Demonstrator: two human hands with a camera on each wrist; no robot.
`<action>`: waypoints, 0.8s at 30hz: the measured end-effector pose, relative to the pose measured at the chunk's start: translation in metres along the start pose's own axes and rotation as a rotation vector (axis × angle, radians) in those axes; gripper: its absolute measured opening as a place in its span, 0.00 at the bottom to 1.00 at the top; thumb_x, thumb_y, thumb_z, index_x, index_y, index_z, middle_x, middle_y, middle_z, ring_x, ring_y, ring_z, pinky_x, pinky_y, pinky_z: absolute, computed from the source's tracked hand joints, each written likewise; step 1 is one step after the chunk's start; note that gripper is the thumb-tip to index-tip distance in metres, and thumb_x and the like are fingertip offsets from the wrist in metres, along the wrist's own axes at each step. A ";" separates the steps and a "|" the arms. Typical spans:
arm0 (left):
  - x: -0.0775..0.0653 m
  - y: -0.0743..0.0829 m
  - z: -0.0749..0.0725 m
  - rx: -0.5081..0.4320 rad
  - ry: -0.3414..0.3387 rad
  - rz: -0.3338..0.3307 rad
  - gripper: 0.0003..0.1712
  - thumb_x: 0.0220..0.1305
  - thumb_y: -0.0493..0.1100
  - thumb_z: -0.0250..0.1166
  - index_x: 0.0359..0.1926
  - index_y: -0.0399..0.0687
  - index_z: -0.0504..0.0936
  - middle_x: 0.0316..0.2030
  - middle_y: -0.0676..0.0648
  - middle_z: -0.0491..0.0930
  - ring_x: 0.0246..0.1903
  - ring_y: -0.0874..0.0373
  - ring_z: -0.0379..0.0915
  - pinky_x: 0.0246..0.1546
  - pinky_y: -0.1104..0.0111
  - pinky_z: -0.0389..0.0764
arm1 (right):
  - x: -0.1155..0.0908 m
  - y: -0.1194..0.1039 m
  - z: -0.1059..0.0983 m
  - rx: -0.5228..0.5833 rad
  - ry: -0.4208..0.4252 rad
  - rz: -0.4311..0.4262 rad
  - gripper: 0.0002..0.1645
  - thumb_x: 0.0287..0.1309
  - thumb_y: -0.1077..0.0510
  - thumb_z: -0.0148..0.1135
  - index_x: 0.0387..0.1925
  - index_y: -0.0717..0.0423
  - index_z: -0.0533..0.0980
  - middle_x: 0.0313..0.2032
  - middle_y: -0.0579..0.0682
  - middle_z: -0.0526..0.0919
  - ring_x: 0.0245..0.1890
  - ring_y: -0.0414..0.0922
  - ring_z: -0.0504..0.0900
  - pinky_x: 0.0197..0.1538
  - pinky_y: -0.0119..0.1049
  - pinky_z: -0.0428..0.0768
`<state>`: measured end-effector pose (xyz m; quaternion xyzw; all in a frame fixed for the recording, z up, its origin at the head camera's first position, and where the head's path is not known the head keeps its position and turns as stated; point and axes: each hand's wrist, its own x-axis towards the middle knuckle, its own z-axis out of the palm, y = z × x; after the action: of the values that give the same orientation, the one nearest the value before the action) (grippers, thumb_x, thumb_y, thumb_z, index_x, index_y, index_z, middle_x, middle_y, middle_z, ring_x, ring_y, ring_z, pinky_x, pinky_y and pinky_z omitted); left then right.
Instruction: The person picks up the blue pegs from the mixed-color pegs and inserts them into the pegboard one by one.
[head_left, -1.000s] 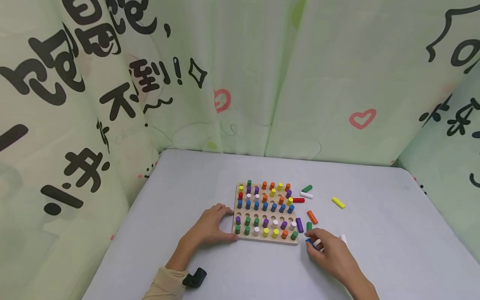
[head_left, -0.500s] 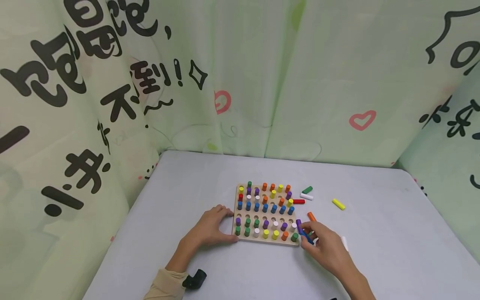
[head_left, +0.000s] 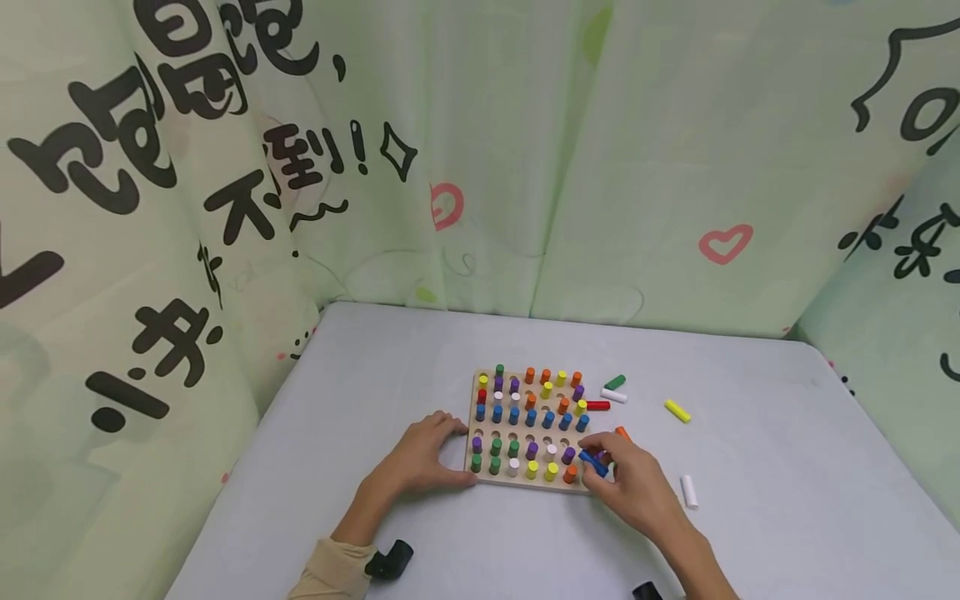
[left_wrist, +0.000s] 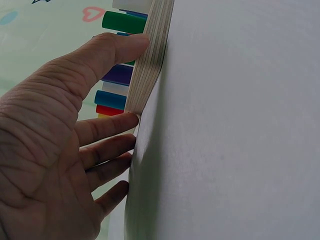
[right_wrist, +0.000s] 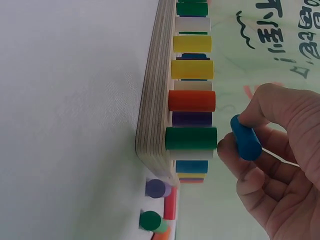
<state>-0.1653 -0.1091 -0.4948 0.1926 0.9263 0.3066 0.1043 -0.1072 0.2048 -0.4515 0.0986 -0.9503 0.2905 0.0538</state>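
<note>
A wooden pegboard (head_left: 522,477) lies on the table, with rows of coloured pegs standing in its holes. My left hand (head_left: 423,454) steadies the board's left edge; the left wrist view has the thumb on the near corner and straight fingers along the side. Between thumb and fingertips my right hand (head_left: 637,483) pinches a blue peg (right_wrist: 246,137), tilted, over the board's near right corner. A green peg (right_wrist: 191,138) stands in that corner, just beside the fingertips in the right wrist view. The row of blue pegs (head_left: 531,418) crosses the middle of the board.
Loose pegs lie right of the board: a green one (head_left: 615,382), a white one (head_left: 613,396), a red one (head_left: 597,406), a yellow one (head_left: 677,411) and another white one (head_left: 689,492). Part of an orange peg (head_left: 622,432) shows behind the right hand. A printed curtain (head_left: 570,167) surrounds the table.
My right hand has carried the blue peg left and slightly away from me, from the loose pegs to above the board's right edge. The left hand stays in place.
</note>
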 end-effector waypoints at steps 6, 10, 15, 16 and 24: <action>-0.001 0.000 0.000 -0.002 -0.001 -0.003 0.43 0.48 0.64 0.78 0.62 0.49 0.79 0.61 0.43 0.76 0.62 0.43 0.71 0.65 0.45 0.73 | 0.005 -0.003 0.004 0.010 -0.010 -0.017 0.17 0.56 0.63 0.72 0.49 0.56 0.82 0.41 0.47 0.85 0.35 0.40 0.77 0.38 0.32 0.83; 0.000 -0.001 0.000 -0.002 -0.001 0.001 0.43 0.48 0.64 0.78 0.62 0.49 0.79 0.61 0.43 0.75 0.62 0.43 0.71 0.65 0.45 0.73 | 0.009 -0.007 0.005 0.024 -0.008 -0.031 0.17 0.57 0.63 0.72 0.48 0.56 0.82 0.42 0.47 0.85 0.37 0.40 0.78 0.40 0.32 0.84; 0.000 -0.001 0.000 -0.003 -0.002 -0.004 0.44 0.47 0.64 0.78 0.62 0.49 0.79 0.61 0.43 0.75 0.62 0.43 0.70 0.65 0.45 0.73 | 0.013 -0.009 0.009 0.042 -0.003 -0.047 0.15 0.57 0.62 0.73 0.47 0.54 0.82 0.42 0.46 0.84 0.37 0.39 0.78 0.38 0.30 0.82; 0.000 -0.001 0.000 -0.003 -0.003 -0.005 0.44 0.47 0.64 0.78 0.62 0.49 0.79 0.61 0.43 0.75 0.62 0.43 0.70 0.66 0.45 0.73 | 0.013 -0.009 0.010 0.043 -0.003 -0.049 0.15 0.57 0.62 0.73 0.47 0.54 0.83 0.42 0.46 0.84 0.37 0.39 0.77 0.37 0.30 0.82; 0.000 -0.001 0.000 0.000 -0.002 -0.005 0.44 0.47 0.65 0.78 0.62 0.49 0.79 0.62 0.43 0.75 0.63 0.43 0.70 0.66 0.45 0.72 | 0.018 -0.012 0.014 0.049 -0.007 -0.075 0.14 0.58 0.61 0.73 0.47 0.54 0.83 0.42 0.45 0.85 0.37 0.38 0.77 0.39 0.34 0.83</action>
<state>-0.1655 -0.1093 -0.4953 0.1906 0.9267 0.3060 0.1062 -0.1230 0.1837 -0.4538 0.1367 -0.9387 0.3110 0.0588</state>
